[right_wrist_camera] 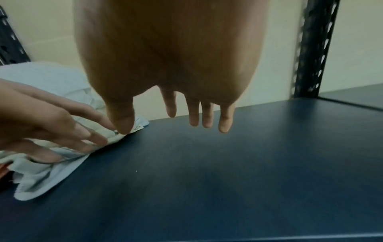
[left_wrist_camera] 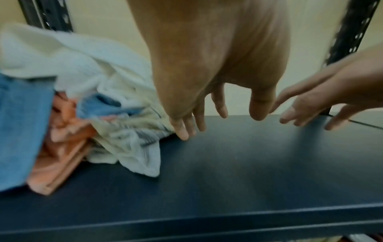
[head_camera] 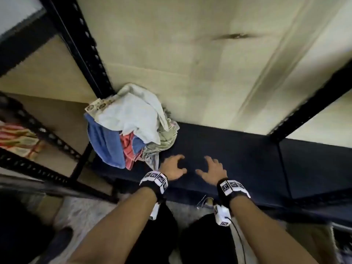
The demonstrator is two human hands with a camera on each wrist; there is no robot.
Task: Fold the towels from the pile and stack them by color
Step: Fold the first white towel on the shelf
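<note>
A dark blue shelf (head_camera: 238, 161) on a black metal rack (head_camera: 83, 44) carries a crumpled pile of towels (head_camera: 131, 126) at its left end: white on top, blue and pink beneath, a pale striped one spilling toward the front edge.

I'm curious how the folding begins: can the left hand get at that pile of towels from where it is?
Probably yes. The left hand hovers open right beside the towel pile on the dark shelf, fingers near its striped edge, nothing between.
</note>
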